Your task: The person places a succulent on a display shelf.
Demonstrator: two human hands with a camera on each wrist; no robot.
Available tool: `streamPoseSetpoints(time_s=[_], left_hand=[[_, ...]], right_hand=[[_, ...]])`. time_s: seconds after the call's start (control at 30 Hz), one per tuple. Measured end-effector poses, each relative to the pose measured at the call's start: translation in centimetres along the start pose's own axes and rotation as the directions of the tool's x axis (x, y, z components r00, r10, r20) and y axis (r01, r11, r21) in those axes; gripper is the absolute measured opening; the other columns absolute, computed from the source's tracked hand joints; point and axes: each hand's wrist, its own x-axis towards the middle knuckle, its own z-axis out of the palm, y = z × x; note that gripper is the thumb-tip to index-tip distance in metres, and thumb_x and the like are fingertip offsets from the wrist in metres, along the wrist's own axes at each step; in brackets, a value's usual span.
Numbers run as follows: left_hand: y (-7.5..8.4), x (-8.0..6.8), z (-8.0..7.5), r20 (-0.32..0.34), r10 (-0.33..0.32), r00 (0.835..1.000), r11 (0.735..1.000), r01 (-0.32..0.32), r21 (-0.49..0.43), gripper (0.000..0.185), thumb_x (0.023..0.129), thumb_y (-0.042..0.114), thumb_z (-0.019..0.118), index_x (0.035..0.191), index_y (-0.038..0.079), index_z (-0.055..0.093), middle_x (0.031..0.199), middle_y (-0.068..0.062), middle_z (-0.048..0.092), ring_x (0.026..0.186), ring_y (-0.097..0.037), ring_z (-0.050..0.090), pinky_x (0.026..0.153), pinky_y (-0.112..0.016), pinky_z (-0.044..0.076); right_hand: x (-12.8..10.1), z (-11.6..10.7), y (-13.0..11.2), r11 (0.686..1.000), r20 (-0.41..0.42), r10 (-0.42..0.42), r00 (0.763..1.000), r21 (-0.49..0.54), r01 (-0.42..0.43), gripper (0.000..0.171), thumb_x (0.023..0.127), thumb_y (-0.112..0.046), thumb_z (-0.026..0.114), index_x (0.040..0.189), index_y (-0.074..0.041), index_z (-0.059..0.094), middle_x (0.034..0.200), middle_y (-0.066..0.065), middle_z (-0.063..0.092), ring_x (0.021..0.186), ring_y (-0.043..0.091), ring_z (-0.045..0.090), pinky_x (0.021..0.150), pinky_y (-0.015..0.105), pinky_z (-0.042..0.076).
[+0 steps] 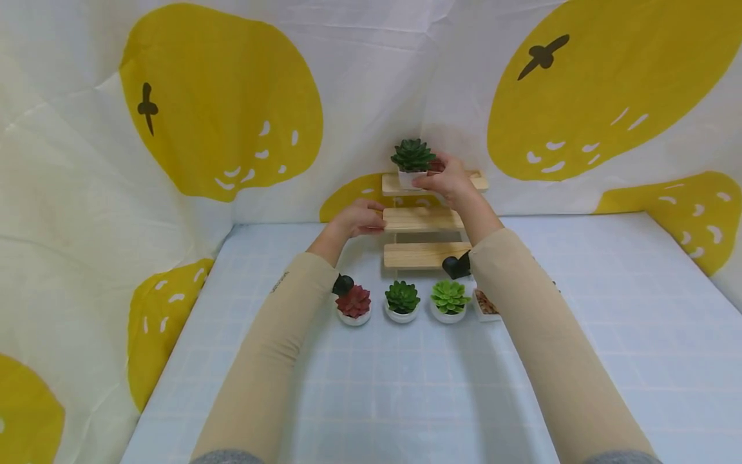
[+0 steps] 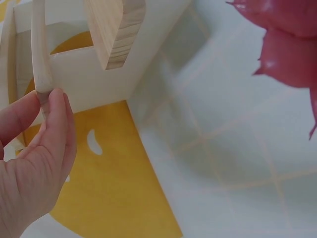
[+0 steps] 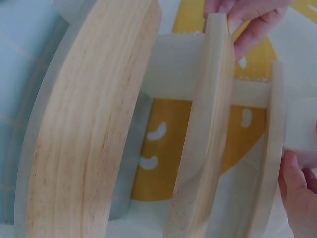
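Behind right hand (image 1: 449,182), top-shelf white pot (image 1: 410,178) half hidden, fourth pot (image 1: 485,305) cut off

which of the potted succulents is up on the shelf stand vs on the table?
The dark green succulent in the white pot, on the stand's top shelf, gripped by the right hand. The red, dark green and light green ones sit in a row on the table.

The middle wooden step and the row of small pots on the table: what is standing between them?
In the head view, only the lowest wooden step lies between the middle wooden step and the row of small pots.
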Motion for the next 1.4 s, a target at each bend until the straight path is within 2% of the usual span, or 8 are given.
streamPoseSetpoints(time_s=[0.23, 0.4, 0.57, 0.77, 0.87, 1.0, 1.17, 1.4], left_hand=[[0.0, -0.1, 0.1, -0.004, -0.001, 1.000, 1.000, 0.001, -0.003, 0.050, 0.087, -0.011, 0.056, 0.134, -0.005, 0.042, 0.129, -0.022, 0.047, 0.098, -0.029, 0.053, 0.096, -0.039, 0.045], [-0.1, 0.0, 0.1, -0.009, -0.005, 1.000, 1.000, 0.005, -0.005, 0.050, 0.087, -0.011, 0.056, 0.134, -0.004, 0.042, 0.130, -0.021, 0.047, 0.090, -0.024, 0.054, 0.095, -0.037, 0.046], [-0.2, 0.0, 0.1, -0.007, -0.001, 1.000, 1.000, 0.001, -0.016, 0.050, 0.087, -0.011, 0.056, 0.135, -0.004, 0.042, 0.131, -0.021, 0.047, 0.091, -0.024, 0.054, 0.095, -0.037, 0.046], [-0.2, -0.1, 0.1, -0.012, -0.002, 1.000, 1.000, 0.002, -0.022, 0.050, 0.087, -0.011, 0.055, 0.134, -0.004, 0.042, 0.131, -0.021, 0.047, 0.093, -0.025, 0.053, 0.094, -0.037, 0.047], [-0.1, -0.1, 0.1, -0.019, -0.006, 1.000, 1.000, 0.006, -0.021, 0.049, 0.087, -0.011, 0.055, 0.134, -0.004, 0.044, 0.131, -0.020, 0.047, 0.092, -0.024, 0.053, 0.094, -0.037, 0.047], [-0.1, -0.1, 0.1, -0.018, -0.007, 1.000, 1.000, 0.006, -0.014, 0.049, 0.087, -0.010, 0.056, 0.134, -0.004, 0.044, 0.130, -0.020, 0.047, 0.093, -0.024, 0.053, 0.093, -0.036, 0.048], [-0.1, -0.3, 0.1, -0.017, -0.001, 1.000, 1.000, 0.000, -0.020, 0.050, 0.087, -0.011, 0.055, 0.135, -0.004, 0.042, 0.130, -0.021, 0.047, 0.093, -0.024, 0.054, 0.095, -0.037, 0.046], [-0.1, -0.3, 0.2, -0.026, 0.005, 1.000, 0.999, -0.006, -0.032, 0.049, 0.087, -0.011, 0.054, 0.135, -0.004, 0.043, 0.130, -0.021, 0.048, 0.090, -0.023, 0.054, 0.094, -0.038, 0.047]], right_hand=[[0.0, -0.4, 0.3, 1.000, 0.012, 0.007, 1.000, -0.016, -0.007, 0.068, 0.082, 0.006, 0.065, 0.142, -0.001, 0.033, 0.141, 0.017, 0.035, 0.125, 0.027, 0.037, 0.098, 0.035, 0.043], [-0.2, -0.8, 0.5, 0.999, 0.013, 0.016, 1.000, -0.036, -0.016, 0.065, 0.084, 0.003, 0.065, 0.141, 0.001, 0.034, 0.134, 0.018, 0.041, 0.116, 0.026, 0.043, 0.098, 0.033, 0.043], [-0.7, -1.4, 0.5, 0.999, 0.026, -0.001, 1.000, -0.054, 0.002, 0.064, 0.085, 0.001, 0.064, 0.142, 0.001, 0.033, 0.132, 0.019, 0.043, 0.113, 0.025, 0.047, 0.096, 0.032, 0.044], [-1.2, -2.3, 0.2, 1.000, 0.049, -0.002, 0.999, -0.013, 0.002, 0.063, 0.085, 0.002, 0.063, 0.142, 0.000, 0.035, 0.132, 0.020, 0.043, 0.112, 0.025, 0.049, 0.096, 0.030, 0.045], [-1.5, -2.7, -0.2, 1.000, 0.048, 0.012, 0.999, 0.008, -0.012, 0.062, 0.085, 0.003, 0.063, 0.141, 0.000, 0.036, 0.128, 0.018, 0.045, 0.102, 0.020, 0.054, 0.091, 0.026, 0.048], [-2.0, -3.2, -0.8, 1.000, 0.052, 0.016, 0.999, 0.012, -0.016, 0.062, 0.085, 0.005, 0.063, 0.141, 0.000, 0.037, 0.123, 0.015, 0.046, 0.089, 0.013, 0.057, 0.092, 0.029, 0.048], [-2.5, -3.6, -1.5, 1.000, 0.062, -0.005, 0.998, -0.013, 0.006, 0.061, 0.084, 0.002, 0.065, 0.140, 0.000, 0.039, 0.123, 0.017, 0.045, 0.088, 0.013, 0.056, 0.100, 0.040, 0.041], [-3.7, -4.3, -2.0, 0.997, 0.087, -0.060, 0.994, -0.039, 0.064, 0.058, 0.085, 0.000, 0.065, 0.137, 0.003, 0.040, 0.121, 0.018, 0.048, 0.090, 0.013, 0.056, 0.081, 0.020, 0.051]])
